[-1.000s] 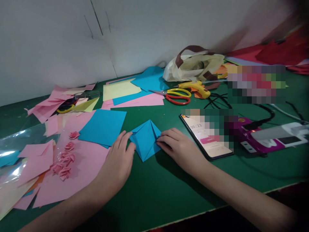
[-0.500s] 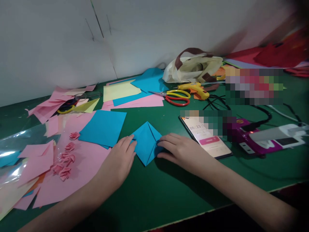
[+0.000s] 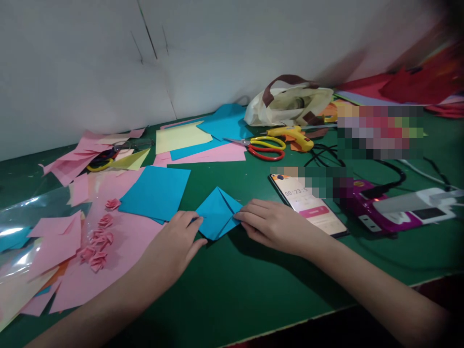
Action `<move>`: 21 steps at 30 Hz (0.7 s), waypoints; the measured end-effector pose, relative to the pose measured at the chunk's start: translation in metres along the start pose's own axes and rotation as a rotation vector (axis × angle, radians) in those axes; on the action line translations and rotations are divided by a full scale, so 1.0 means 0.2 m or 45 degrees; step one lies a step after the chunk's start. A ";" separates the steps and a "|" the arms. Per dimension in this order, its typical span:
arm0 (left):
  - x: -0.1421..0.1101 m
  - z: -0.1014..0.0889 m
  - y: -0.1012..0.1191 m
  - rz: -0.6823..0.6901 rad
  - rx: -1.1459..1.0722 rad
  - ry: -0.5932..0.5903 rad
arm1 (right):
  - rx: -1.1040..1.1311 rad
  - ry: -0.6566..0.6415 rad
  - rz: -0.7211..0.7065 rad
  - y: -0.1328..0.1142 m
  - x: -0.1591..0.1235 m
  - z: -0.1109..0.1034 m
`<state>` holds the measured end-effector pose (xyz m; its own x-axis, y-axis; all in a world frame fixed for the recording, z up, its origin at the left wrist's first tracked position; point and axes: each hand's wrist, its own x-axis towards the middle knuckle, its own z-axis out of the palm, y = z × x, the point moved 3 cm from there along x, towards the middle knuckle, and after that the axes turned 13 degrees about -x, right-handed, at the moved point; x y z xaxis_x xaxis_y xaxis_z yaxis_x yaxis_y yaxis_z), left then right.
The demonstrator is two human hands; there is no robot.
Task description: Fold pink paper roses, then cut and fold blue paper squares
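Observation:
A folded blue paper [image 3: 216,215], diamond-shaped with creased flaps, lies between my hands. At its left corner my left hand [image 3: 176,241] rests its fingers on the edge, with the thumb lower down by the paper's lower left side. My right hand [image 3: 270,224] pinches the right corner between thumb and fingers, which hide that tip. Just behind my left hand is a stack of blue paper squares [image 3: 155,193], lying partly on a large pink sheet [image 3: 134,251]. Several pink paper roses [image 3: 101,238] sit on that pink sheet.
Right of my right hand lie a phone [image 3: 308,205] with a running timer and a purple power strip [image 3: 391,210]. Behind are scissors [image 3: 266,147], a yellow glue gun [image 3: 290,135], a cloth bag [image 3: 290,104], and yellow paper [image 3: 181,137]. Pink scraps [image 3: 78,157] lie far left.
The blue paper has shifted and turned slightly, and its near point sits higher than half a second ago. My left thumb has moved down, away from the fingers. My right hand stays at the right corner.

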<state>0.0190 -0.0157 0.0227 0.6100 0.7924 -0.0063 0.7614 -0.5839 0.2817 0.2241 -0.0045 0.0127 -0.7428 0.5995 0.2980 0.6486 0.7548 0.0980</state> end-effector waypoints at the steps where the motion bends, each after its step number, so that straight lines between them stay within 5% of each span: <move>1: 0.00 -0.01 0.00 0.006 -0.012 0.005 | 0.026 -0.019 0.021 0.00 0.00 0.00; 14: 0.04 -0.03 0.00 0.096 -0.034 -0.004 | 0.367 -0.062 0.517 0.04 -0.01 0.01; 21: 0.03 -0.02 -0.04 -0.074 -0.306 0.047 | 0.476 -0.142 0.665 0.06 -0.03 0.02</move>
<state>0.0154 -0.0062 0.0234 0.5547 0.8321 0.0048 0.7184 -0.4818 0.5018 0.2351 0.0027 0.0081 -0.3711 0.9214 0.1149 0.8424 0.3862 -0.3758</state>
